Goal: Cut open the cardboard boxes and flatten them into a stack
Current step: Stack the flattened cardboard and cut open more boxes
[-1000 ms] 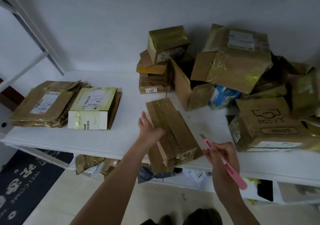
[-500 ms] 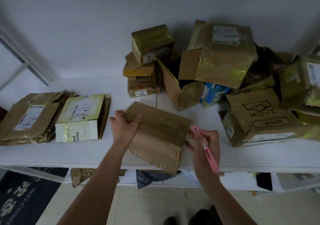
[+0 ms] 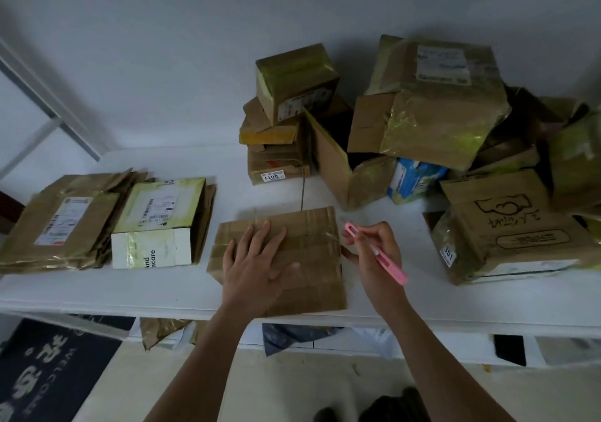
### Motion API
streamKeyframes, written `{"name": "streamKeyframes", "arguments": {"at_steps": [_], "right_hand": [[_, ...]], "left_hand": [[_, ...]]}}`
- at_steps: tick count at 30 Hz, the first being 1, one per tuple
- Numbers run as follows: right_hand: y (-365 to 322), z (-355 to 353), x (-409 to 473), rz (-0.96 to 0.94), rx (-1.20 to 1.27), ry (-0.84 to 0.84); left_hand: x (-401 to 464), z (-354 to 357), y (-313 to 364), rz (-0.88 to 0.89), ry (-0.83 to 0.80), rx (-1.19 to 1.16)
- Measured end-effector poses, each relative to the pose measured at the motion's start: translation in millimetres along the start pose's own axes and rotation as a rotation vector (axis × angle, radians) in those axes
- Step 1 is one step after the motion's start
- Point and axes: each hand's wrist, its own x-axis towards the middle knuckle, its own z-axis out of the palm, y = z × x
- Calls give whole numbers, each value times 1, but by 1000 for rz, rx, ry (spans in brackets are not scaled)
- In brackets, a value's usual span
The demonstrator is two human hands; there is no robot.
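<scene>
Cardboard box [image 3: 292, 259], the taped one being worked on, now lies flat on its broad face on the white shelf [image 3: 97, 291], squared to the front edge and slightly overhanging it. 1 second ago it stood propped and angled, and half a second ago the left hand was gripping its upper left corner while turning it; it has since been laid down and pinned. My reading is that this box is set up for its next cut, with the tape seams facing up and its right edge exposed to the blade, so the slitting step looks about to begin rather than finished.

The left hand [image 3: 257, 265] rests palm down on the box's top, fingers straight and spread, thumb out to the right, pressing without curling round anything. The right hand [image 3: 374, 252] sits just beside the box's right edge, fingers curled round the pink utility knife [image 3: 377, 254], held like a pen with its tip pointing up and toward the box's upper right corner. I cannot tell how far the blade is extended.

Left of the box, well apart, lies the flattened stack [image 3: 97, 220]. Behind and to the right of the box is the pile of uncut boxes [image 3: 422, 112], so much of the task remains.
</scene>
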Motion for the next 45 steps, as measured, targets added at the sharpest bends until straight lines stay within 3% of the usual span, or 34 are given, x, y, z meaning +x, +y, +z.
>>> {"name": "streamKeyframes", "arguments": {"at_steps": [13, 30, 37, 45], "right_hand": [[-12, -2, 12, -100, -234, -135], [-18, -41, -25, -38, -351, -315], [-31, -28, -1, -91, -231, -180], [-23, -16, 5, -104, -305, -244]], "left_hand": [[-1, -1, 5, -12, 14, -2], [1, -4, 8, -10, -13, -21], [1, -8, 8, -25, -30, -84], [0, -6, 7, -33, -26, -89]]}}
